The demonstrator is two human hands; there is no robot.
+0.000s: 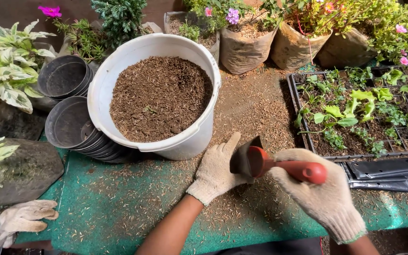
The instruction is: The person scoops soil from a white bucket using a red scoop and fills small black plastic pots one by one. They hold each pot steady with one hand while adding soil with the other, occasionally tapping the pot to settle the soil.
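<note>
My right hand point(324, 198), in a cream knit glove, grips the red handle of a small garden trowel point(260, 161). The trowel's dark blade points left and rests against my gloved left hand point(219, 169), which lies flat beside it with fingers together. Both hands hover over a green mat point(119, 208) strewn with brown husk bits. Just beyond my left hand stands a big white bucket point(185, 146) filled with brown husk mix.
Two stacks of black plastic pots point(69, 123) lie left of the bucket. A black seedling tray point(355, 113) with green sprouts sits at right, flat black bags point(388, 172) below it. Bagged flowering plants line the back. A spare pair of gloves point(22, 219) lies at lower left.
</note>
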